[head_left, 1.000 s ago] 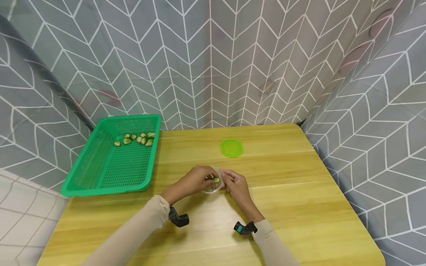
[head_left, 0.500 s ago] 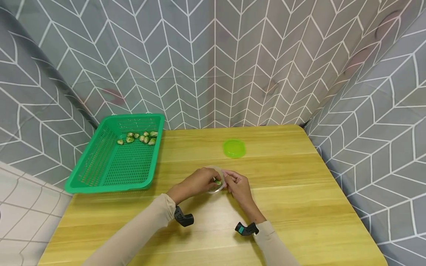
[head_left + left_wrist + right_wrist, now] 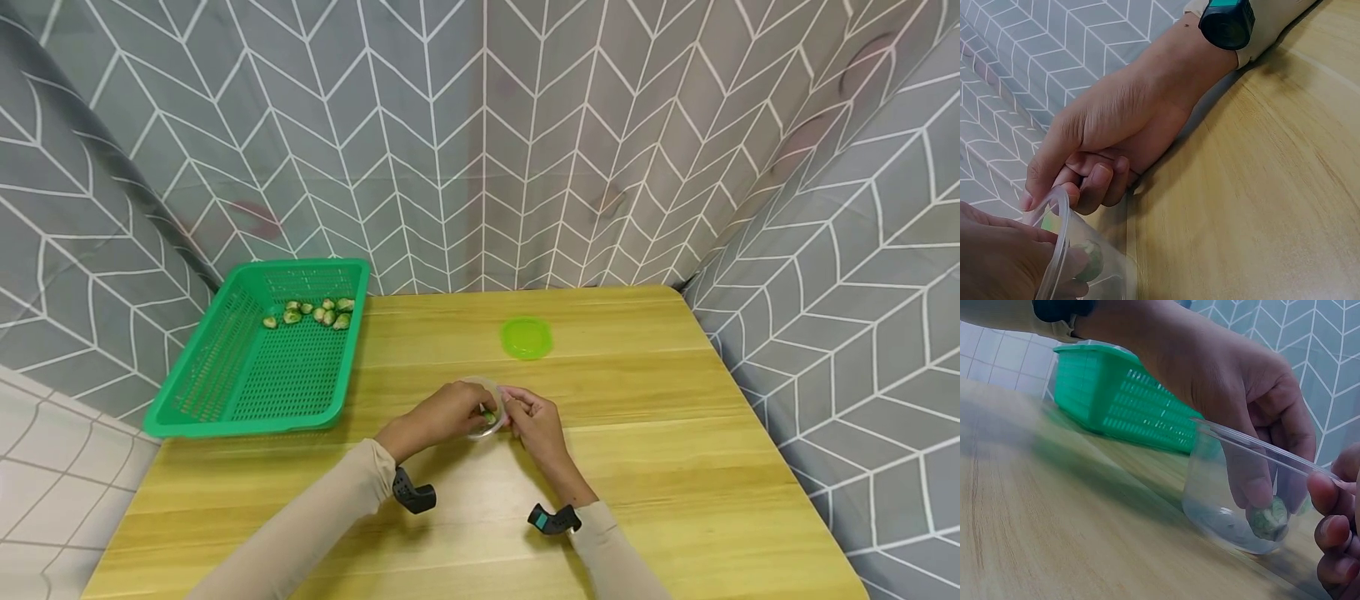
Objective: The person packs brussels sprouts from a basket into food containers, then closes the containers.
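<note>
A clear plastic container [image 3: 1210,487] sits on the wooden table between both hands. My left hand [image 3: 442,412] reaches in over its rim, with thumb and fingers pinching a Brussels sprout [image 3: 1269,519] low inside, close to the bottom. With thumb and fingers, my right hand [image 3: 538,421] grips the container's rim from the right side; in the left wrist view its remaining fingers curl outside the wall. A flat green lid [image 3: 527,337] lies beyond the container. Part of the container is hidden behind my left hand in the head view.
A green perforated basket [image 3: 247,429] stands at the table's left, holding several Brussels sprouts [image 3: 328,317] toward its back. Grey patterned curtains [image 3: 480,150] hang behind the wooden table [image 3: 675,433] and at its sides.
The head view has shifted slightly. My left hand has lowered the Brussels sprout a little within the container. The right hand keeps its grip on the rim.
</note>
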Tool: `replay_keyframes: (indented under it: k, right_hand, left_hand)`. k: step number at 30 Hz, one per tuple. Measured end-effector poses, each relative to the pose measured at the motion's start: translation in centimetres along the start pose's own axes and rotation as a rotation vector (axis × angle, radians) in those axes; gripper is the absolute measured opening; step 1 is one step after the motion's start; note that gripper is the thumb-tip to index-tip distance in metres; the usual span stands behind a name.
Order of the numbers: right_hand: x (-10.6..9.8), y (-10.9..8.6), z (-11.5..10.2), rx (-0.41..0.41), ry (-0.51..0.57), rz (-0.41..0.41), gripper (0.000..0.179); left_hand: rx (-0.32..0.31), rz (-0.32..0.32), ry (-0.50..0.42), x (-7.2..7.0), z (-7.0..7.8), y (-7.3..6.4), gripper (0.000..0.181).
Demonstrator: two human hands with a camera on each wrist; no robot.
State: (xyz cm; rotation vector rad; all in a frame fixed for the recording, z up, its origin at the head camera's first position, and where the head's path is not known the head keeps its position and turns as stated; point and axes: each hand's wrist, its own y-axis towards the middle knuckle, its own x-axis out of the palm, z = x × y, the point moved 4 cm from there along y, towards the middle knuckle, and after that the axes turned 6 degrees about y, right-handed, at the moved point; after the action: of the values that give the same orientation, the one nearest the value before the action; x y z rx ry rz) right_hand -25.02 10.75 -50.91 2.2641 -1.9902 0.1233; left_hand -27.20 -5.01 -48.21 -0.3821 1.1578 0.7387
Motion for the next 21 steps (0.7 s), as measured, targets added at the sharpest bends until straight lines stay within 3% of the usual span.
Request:
replay_keyframes:
  k: [8, 14, 21]
  right_hand:
    - [0.0, -0.1, 0.0, -0.003, 0.010, -0.008, 0.021]
    - [0.0, -0.1, 0.1, -0.011, 0.008, -0.007, 0.022]
    - [0.0, -0.1, 0.1, -0.009, 0.000, -0.001, 0.024]
  left_hand:
    - [-0.003, 0.023, -0.013, -0.1, 0.0, -0.2, 0.014]
    - [-0.060, 0.028, -0.076, -0.2, -0.6, -0.3, 0.018]
    - [-0.096, 0.116, -0.119, -1.5, -1.3, -1.1, 0.020]
